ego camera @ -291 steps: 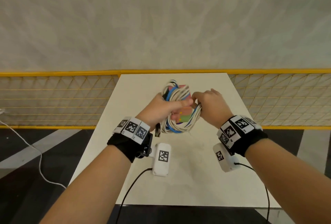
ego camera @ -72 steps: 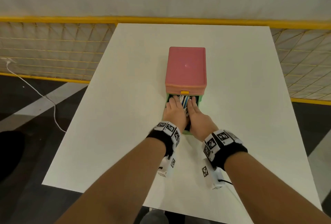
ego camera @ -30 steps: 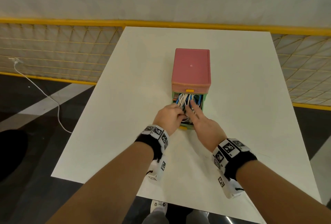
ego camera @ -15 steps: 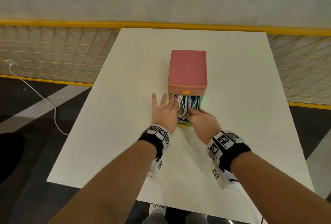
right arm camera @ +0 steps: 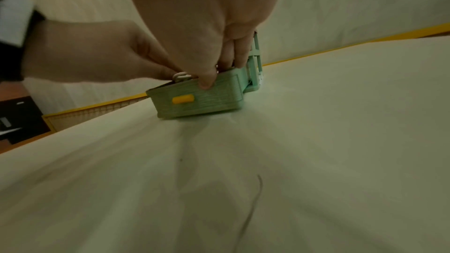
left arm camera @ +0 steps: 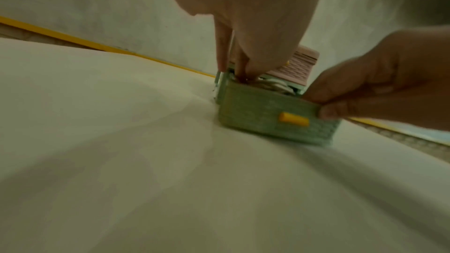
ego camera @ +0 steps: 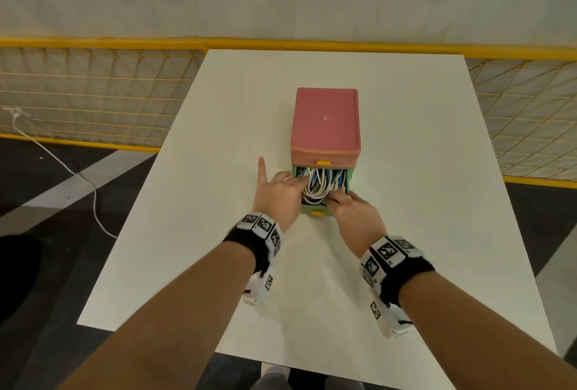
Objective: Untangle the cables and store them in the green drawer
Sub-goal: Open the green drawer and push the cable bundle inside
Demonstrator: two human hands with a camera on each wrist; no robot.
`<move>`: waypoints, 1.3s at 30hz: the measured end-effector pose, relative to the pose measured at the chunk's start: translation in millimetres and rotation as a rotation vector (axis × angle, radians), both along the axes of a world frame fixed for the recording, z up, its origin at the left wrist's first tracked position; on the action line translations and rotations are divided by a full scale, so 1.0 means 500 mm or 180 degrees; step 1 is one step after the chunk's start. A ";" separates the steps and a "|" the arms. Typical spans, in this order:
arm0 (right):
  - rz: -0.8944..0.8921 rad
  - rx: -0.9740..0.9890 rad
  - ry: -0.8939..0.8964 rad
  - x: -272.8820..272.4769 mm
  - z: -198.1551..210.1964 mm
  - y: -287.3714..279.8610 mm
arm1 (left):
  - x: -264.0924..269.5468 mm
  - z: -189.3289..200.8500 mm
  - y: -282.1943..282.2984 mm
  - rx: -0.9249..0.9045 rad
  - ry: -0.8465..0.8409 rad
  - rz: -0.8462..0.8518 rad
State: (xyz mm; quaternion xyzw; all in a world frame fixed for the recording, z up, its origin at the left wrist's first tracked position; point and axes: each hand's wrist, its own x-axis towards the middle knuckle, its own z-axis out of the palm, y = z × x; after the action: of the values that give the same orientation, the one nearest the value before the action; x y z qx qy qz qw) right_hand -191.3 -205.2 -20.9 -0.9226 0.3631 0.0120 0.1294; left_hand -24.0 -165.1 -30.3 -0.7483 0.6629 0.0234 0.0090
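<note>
Lying coiled in the open green drawer (ego camera: 321,214) at mid-tabletop (ego camera: 199,189), the cables (ego camera: 318,183) are pressed by the left hand (ego camera: 279,197), grip wide; the drawer front is pinched by the right hand (ego camera: 354,216).

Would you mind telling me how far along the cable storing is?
Done: the cables lie coiled inside the open green drawer. In hand: the left hand presses them down while the right hand grips the drawer's front corner. Left: pushing the drawer shut under the pink drawer.
</note>
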 end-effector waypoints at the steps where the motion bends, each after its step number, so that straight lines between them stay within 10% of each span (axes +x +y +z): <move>1: -0.0003 -0.0018 -0.0026 0.001 -0.001 -0.004 | -0.003 0.000 0.004 0.0123 -0.0047 -0.0022; 5: -0.0113 0.0094 0.0004 0.013 0.015 -0.034 | -0.018 0.012 -0.026 0.0496 -0.0190 0.0010; 11: -0.0359 0.0346 -0.0126 0.021 0.019 -0.053 | -0.001 0.044 -0.039 -0.1754 0.1211 0.0332; 17: -0.0603 0.0195 -0.0603 0.031 0.010 -0.039 | 0.006 0.018 -0.075 -0.0839 0.1562 0.0775; 30: -0.0466 -0.0262 0.0333 0.063 -0.022 -0.061 | 0.016 -0.001 -0.111 -0.0354 0.3211 0.1805; 39: -0.1638 -0.0375 -0.1602 0.037 -0.079 -0.050 | 0.013 0.006 -0.120 -0.0250 0.3482 0.1946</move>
State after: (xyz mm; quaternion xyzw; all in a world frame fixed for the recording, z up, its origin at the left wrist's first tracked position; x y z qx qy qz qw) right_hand -172.6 -230.2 -60.3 -0.7810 0.5403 -0.2693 0.1601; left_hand -17.6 -224.9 -27.3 -0.7836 0.3280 0.3800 -0.3661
